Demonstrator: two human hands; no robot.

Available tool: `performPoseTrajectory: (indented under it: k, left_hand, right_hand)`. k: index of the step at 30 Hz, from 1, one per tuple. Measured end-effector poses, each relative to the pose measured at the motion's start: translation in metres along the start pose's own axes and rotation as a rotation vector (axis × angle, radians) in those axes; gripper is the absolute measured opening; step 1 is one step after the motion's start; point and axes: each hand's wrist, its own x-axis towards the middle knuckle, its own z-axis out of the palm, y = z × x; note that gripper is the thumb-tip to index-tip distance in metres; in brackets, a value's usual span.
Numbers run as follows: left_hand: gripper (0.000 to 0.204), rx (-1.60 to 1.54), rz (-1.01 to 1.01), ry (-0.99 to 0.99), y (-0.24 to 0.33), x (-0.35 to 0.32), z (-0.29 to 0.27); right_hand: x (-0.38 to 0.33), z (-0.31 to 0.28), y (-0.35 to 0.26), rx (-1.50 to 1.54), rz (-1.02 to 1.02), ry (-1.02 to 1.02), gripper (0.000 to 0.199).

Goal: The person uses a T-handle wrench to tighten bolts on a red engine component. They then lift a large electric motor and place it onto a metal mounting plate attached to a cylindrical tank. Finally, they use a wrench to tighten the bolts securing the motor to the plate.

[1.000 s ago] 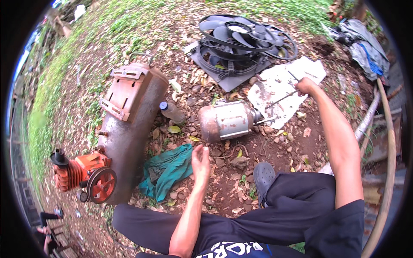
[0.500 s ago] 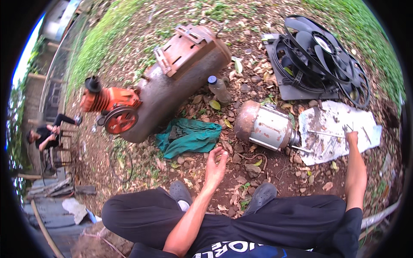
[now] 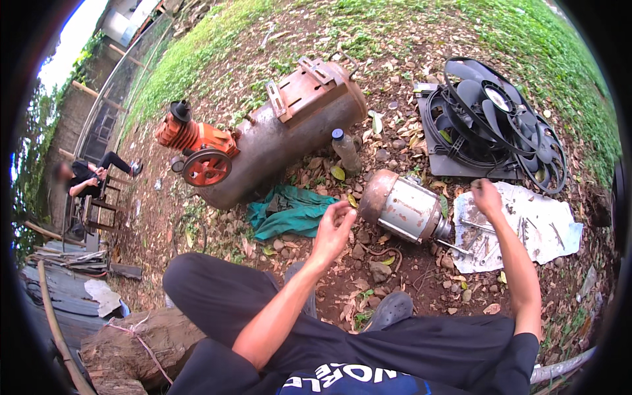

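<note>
Electric motor (image 3: 416, 209), grey and rust-brown: lies on the ground between the hands, long axis slanting upper left to lower right, shaft end toward white sheet (image 3: 536, 205). Left hand (image 3: 334, 230): near rusty end, fingers loosely curved, unclasped. Right hand (image 3: 487, 196): well apart, at sheet's left edge; grip indeterminable. Beyond: rusty tank (image 3: 263, 164).

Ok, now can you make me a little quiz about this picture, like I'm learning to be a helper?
1. True or false: the bottle has a blue cap.
2. Pick one: what do the thin rods near the right hand lie on?
A) the log
B) the white sheet
C) the fan
3. Which of the person's hands is nearer the teal cloth?

Key:
1. True.
2. B.
3. The left hand.
</note>
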Motion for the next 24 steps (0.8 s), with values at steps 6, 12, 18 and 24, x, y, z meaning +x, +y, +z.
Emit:
performPoseTrajectory:
  k: [6, 12, 18, 24]
  left_hand:
    - [0.066, 0.351, 0.227, -0.161, 0.065, 0.091, -0.034]
    - [0.046, 0.58, 0.431, 0.23, 0.116, 0.247, -0.135]
    - [0.023, -0.172, 0.253, 0.792, 0.028, 0.323, -0.206]
    - [0.024, -0.154, 0.357, 0.733, -0.01, 0.323, -0.193]
  right_hand:
    - [-0.043, -0.028, -0.072, -0.173, -0.254, -0.094, 0.035]
    - [-0.03, -0.069, -0.095, -0.309, -0.097, -0.173, 0.038]
    - [0.007, -0.084, -0.232, -0.432, -0.299, -0.077, 0.034]
    - [0.048, -0.051, -0.406, -0.52, -0.441, -0.202, 0.041]
